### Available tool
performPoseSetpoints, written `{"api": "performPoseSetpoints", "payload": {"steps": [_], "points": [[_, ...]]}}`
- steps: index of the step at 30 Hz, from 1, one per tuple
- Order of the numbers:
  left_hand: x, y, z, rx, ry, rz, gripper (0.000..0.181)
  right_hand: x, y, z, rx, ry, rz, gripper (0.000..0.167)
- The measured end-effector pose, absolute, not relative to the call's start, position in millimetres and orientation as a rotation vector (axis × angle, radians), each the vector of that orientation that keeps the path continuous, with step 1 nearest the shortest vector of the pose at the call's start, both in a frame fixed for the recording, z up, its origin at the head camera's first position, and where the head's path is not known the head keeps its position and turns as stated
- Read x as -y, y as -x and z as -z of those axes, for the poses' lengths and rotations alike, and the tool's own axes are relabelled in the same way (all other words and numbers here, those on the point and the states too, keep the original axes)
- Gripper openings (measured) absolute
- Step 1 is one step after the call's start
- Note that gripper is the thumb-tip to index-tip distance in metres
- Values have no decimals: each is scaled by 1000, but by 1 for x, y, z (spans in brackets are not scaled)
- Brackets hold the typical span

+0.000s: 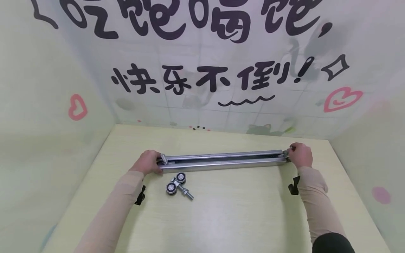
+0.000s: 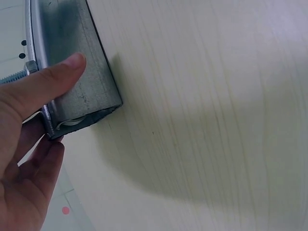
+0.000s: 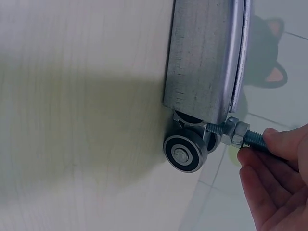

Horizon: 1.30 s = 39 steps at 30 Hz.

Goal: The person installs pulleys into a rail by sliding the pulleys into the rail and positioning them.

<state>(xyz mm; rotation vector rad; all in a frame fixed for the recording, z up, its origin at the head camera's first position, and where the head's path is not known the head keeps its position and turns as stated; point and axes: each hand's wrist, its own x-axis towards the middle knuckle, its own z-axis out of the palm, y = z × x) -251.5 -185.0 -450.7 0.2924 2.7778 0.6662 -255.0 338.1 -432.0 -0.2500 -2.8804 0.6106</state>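
Observation:
A long grey metal channel rail (image 1: 221, 164) lies across the table with its slot facing up. My left hand (image 1: 146, 162) grips its left end, the thumb pressed on the near side wall (image 2: 79, 91). A threaded bolt (image 1: 163, 159) stands out of the slot beside that hand. At the right end, my right hand (image 1: 300, 155) pinches the threaded bolt of a roller trolley (image 3: 185, 150). Some of its black-and-silver wheels sit outside the rail; one is partly hidden at the rail's mouth. In front of the rail's left part lies another roller trolley (image 1: 180, 183).
The light wooden table (image 1: 227, 211) is bounded by printed sheets: a back wall (image 1: 202, 116) with black lettering, and walls on the left (image 1: 47, 140) and right (image 1: 373, 154). A dark round object (image 1: 332, 243) shows at the bottom right, over the right arm.

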Motion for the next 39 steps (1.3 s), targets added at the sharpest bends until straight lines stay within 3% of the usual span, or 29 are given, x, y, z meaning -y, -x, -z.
{"api": "performPoseSetpoints", "payload": {"steps": [21,39], "points": [[187,250,449,-2781,-310,-655,52,-333,253,437,2858,209,-553,15],[184,251,447,-2772,-314,-660,53,-342,252,434,2862,-26,-551,10]]}}
